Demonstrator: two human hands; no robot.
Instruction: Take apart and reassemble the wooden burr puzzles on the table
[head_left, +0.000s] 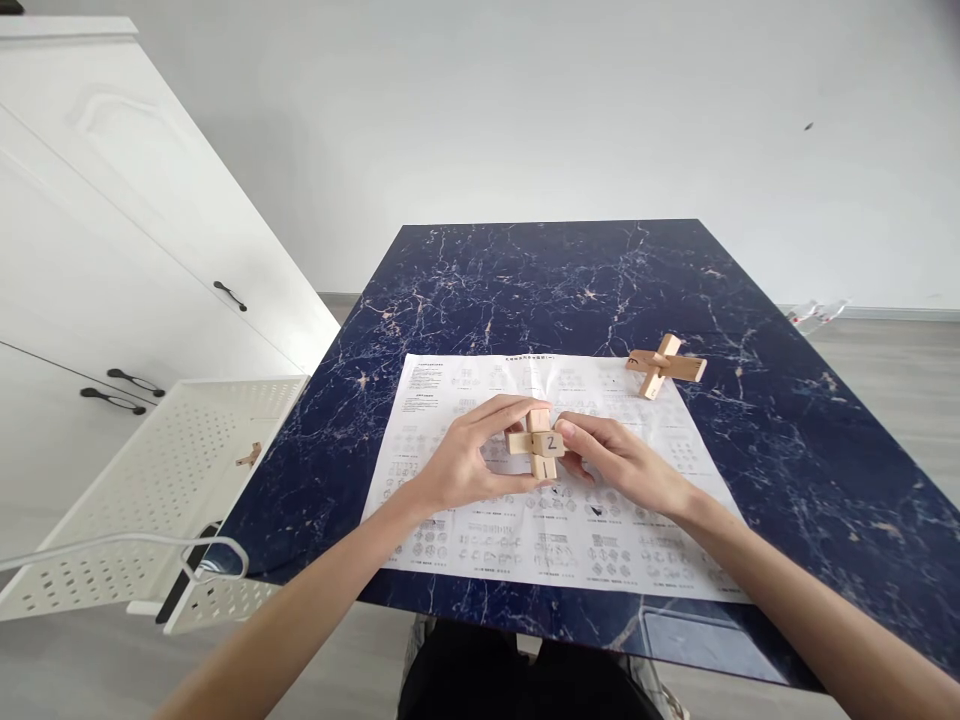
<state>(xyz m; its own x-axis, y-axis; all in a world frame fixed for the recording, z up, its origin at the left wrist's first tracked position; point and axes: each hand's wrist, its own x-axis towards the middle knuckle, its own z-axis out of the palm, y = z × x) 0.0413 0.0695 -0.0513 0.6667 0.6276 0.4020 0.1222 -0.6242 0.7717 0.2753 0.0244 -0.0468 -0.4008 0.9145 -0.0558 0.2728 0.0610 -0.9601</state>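
Observation:
Several light wooden blocks form an interlocking burr puzzle [538, 444], held just above the printed sheet [480, 550]. A "2" is marked on the block facing me and a "1" on the one below it. My left hand [480, 455] grips the puzzle from the left, thumb at the bottom and fingers at the top. From the right, my right hand [611, 455] has its fingertips closed at the edge of the block marked "2". A second wooden puzzle part [664, 366], crossed blocks with marks on them, lies over the sheet's top right corner.
The sheet lies on a dark blue marbled table [510, 290]. A white perforated basket [150, 470] with a small wooden piece [250, 455] inside stands left of the table. White cabinets [135, 220] with black handles line the left, and a pale wall [562, 110] rises behind.

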